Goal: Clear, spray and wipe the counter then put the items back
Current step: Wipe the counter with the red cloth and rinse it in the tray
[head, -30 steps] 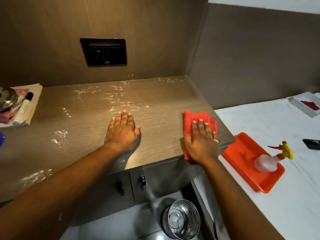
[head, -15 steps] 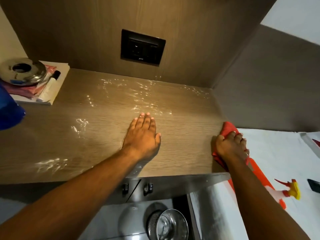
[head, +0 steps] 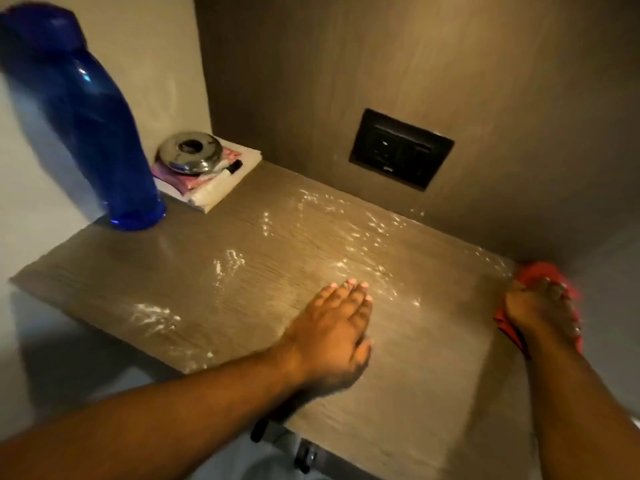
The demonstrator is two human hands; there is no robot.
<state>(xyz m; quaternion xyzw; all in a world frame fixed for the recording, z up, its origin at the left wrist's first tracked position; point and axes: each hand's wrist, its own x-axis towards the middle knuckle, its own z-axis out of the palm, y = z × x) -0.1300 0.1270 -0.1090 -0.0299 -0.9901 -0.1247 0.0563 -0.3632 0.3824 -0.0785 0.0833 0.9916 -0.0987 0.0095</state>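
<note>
The wooden counter [head: 242, 278] is wet with glistening spray droplets across its middle and back. My left hand [head: 332, 327] lies flat, palm down, near the middle of the counter with nothing in it. At the counter's right edge, close to the back corner, my right hand [head: 533, 310] presses down on a red cloth [head: 530, 271], its fingers curled over the fabric. Only the cloth's edges show around the hand.
A tall blue bottle [head: 86, 126] stands at the counter's left back. Behind it a steel lid [head: 192, 152] rests on a stack of folded paper and packets with a marker [head: 214, 185]. A black socket plate [head: 401, 152] is on the back wall. Drawer knobs [head: 304, 457] show below.
The view has swung left and tilted, bringing the blue bottle in. My right hand has pushed the red cloth along the right edge toward the back corner. The left hand stays flat.
</note>
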